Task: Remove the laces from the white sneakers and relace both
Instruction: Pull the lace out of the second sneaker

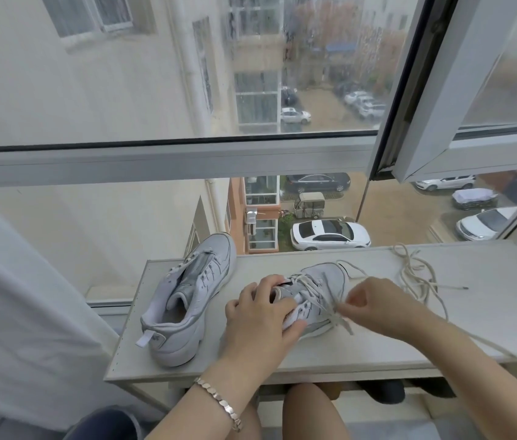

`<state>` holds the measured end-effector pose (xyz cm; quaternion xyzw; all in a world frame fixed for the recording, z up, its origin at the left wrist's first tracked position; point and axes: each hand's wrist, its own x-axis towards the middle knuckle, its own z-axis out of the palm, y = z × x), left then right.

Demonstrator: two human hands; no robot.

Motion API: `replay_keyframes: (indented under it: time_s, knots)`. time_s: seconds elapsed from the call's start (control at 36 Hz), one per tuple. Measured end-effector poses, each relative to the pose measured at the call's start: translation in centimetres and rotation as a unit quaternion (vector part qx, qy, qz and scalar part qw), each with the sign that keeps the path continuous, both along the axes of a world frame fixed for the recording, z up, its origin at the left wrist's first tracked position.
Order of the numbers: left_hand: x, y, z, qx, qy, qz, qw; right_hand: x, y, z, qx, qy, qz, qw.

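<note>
Left edge: white curtain [12, 312] hangs down, near side.
Table [378, 350] is pale and sits against the window [168, 160]. Parked cars are visible through the glass below.
Left sneaker [187, 300] is on the left part of the table, upright on its sole. Heel is near, toe is far and touches the far edge. Eyelets are bare, tongue is exposed, heel tab sticks out toward the near-left.
Left hand [260, 319], with a bracelet [219, 401] on the wrist, grips the heel end of the right sneaker [317, 293]. Fingers are curled over the collar and the thumb is pressed on its near side.
Right sneaker is at table centre, just beside the left one and not touching it. Toe points far-right. Lace [343, 320] is crossed through its upper eyelets. One flat tail lies on the table by the sole, and a strand runs off toward the near-right past the table edge.
Right hand [378, 306] is just right of that sneaker, with fingertips pinched together on a strand of the lace.
Loose lace [419, 277] is a tangled heap on the far-right of the table, apart from both shoes. One end trails right.
</note>
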<state>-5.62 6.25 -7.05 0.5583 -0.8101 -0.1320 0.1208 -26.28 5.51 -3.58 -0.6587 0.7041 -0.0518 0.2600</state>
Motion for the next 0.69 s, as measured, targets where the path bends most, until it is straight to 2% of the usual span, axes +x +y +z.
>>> replay_keyframes:
  time_s: [0.06, 0.11, 0.17, 0.28, 0.53, 0.64, 0.69]
  knots:
    - [0.2, 0.0, 0.2, 0.012, 0.033, -0.005, 0.999, 0.8, 0.1, 0.3, -0.094, 0.005, -0.016, 0.995]
    - [0.5, -0.1, 0.5, 0.025, 0.061, -0.015, 0.998, 2.1, -0.3, 0.3, -0.166, -0.047, -0.035, 0.984]
    - [0.8, -0.2, 0.9, 0.034, 0.065, -0.029, 0.997, 3.4, -0.9, 0.3, -0.165, -0.087, -0.028, 0.982]
    - [1.1, -0.5, 1.4, 0.04, 0.059, -0.035, 0.997, 5.3, -2.6, 0.0, -0.075, -0.082, -0.007, 0.994]
    - [1.2, -0.6, 0.9, 0.015, 0.065, -0.027, 0.997, 7.6, -5.3, 1.3, 0.005, 0.087, 0.009, 0.996]
    - [1.3, -0.4, 0.7, 0.011, 0.056, -0.029, 0.998, 7.8, -5.1, 1.2, -0.022, 0.127, 0.025, 0.991]
    - [1.2, -0.4, 0.7, 0.013, 0.061, -0.028, 0.998, 8.1, -4.7, 1.1, -0.055, 0.192, 0.057, 0.978]
